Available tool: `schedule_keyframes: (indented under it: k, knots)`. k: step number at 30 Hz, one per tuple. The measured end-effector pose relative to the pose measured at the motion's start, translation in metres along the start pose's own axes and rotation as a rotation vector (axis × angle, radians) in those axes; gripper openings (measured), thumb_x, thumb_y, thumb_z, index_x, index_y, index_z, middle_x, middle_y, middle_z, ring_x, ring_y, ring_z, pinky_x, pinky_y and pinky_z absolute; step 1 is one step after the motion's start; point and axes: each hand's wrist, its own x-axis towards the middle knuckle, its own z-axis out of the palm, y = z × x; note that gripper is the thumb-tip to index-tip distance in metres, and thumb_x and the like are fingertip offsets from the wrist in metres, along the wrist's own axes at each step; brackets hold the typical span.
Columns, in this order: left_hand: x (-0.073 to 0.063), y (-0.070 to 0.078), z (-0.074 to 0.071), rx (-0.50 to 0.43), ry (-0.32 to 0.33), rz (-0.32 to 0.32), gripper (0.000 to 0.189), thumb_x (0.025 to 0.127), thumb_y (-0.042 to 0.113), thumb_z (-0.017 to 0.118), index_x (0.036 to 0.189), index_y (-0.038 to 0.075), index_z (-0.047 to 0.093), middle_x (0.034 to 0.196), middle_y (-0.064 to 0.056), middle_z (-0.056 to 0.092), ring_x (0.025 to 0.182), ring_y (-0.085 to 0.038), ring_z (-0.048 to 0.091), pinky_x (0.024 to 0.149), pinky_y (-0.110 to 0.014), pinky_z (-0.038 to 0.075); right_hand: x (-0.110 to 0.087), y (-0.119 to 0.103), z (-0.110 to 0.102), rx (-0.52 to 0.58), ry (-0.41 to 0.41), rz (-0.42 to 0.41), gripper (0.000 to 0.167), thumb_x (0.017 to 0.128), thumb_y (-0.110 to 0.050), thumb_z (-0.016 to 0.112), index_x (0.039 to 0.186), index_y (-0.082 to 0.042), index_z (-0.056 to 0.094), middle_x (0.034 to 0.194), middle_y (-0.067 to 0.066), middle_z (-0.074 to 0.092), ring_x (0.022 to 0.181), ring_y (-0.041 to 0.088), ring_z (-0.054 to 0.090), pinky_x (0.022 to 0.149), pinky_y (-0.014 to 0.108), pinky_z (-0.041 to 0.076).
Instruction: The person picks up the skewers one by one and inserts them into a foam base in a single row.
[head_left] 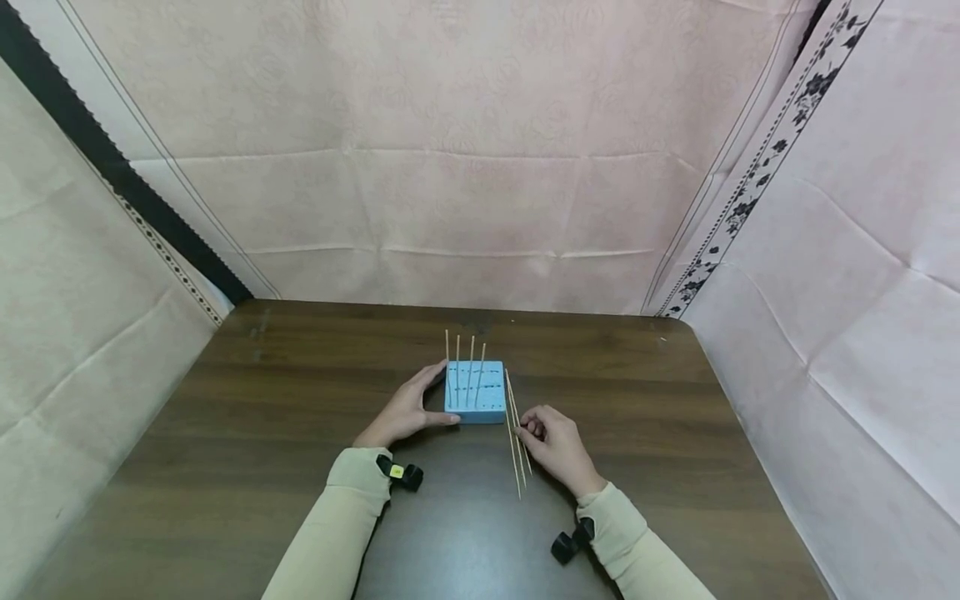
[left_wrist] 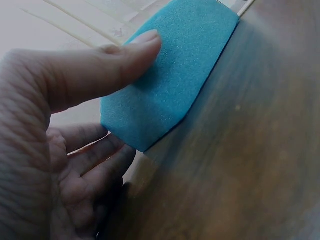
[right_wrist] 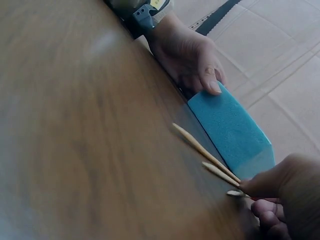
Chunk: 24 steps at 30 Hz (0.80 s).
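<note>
A light blue foam block point(head_left: 491, 383) with small holes in its top stands on the table, and several thin wooden skewers point(head_left: 472, 354) rise upright from its left part. My left hand point(head_left: 408, 410) holds the block at its left side, the thumb on the near face and the fingers at the left and behind. Just right of the block lie a few loose wooden skewers point(head_left: 513, 450), their tips showing in the right wrist view. Over them, my right hand point(head_left: 558, 446) pinches one skewer between thumb and curled fingers; the exact contact is partly hidden.
The brown wooden table point(head_left: 300, 375) reaches back to a pale cloth wall point(head_left: 450, 208). More pale cloth hangs at the left and right sides. Each wrist carries a strap with a small black camera point(head_left: 564, 547).
</note>
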Motion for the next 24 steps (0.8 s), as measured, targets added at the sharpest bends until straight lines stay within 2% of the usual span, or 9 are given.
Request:
schedule_keyframes:
  k: [6,11,19,24]
  knots:
    - [0.0008,-0.0012,-0.0002,0.005,0.0,0.005,0.11,0.073,0.055,0.086,0.161,0.028,0.026,0.164,-0.009,0.027,0.148,-0.036,0.027,0.11,-0.065,0.03,-0.0001,-0.0003,0.0005,-0.014,0.024,0.005,0.014,0.085,-0.007,0.079,0.088,-0.013,0.067,0.079,-0.006,0.058,0.069,0.007,0.054,0.06,0.023,0.048]
    - [0.0008,-0.0034,0.0013,0.011,0.0,0.001,0.11,0.073,0.054,0.087,0.161,0.029,0.026,0.164,-0.01,0.026,0.148,-0.036,0.026,0.111,-0.065,0.029,-0.0018,-0.0009,0.0019,-0.078,0.076,-0.002,0.015,0.083,-0.008,0.082,0.086,-0.009,0.068,0.077,-0.003,0.056,0.068,0.008,0.052,0.058,0.023,0.046]
    - [-0.0009,-0.0035,0.0027,0.003,-0.005,-0.005,0.11,0.073,0.055,0.087,0.161,0.029,0.026,0.164,-0.01,0.026,0.148,-0.037,0.026,0.11,-0.066,0.029,-0.0026,-0.0023,-0.0003,-0.177,0.102,0.064,0.019,0.085,-0.013,0.081,0.09,-0.006,0.064,0.078,-0.002,0.054,0.069,0.01,0.049,0.058,0.026,0.046]
    - [0.0012,-0.0022,0.0009,-0.01,0.0,0.011,0.11,0.073,0.055,0.086,0.161,0.028,0.027,0.164,-0.008,0.026,0.149,-0.037,0.024,0.11,-0.067,0.029,0.0018,-0.0016,-0.0021,-0.243,0.144,0.03,0.015,0.085,-0.01,0.08,0.086,-0.004,0.067,0.077,0.001,0.055,0.07,0.015,0.05,0.059,0.03,0.047]
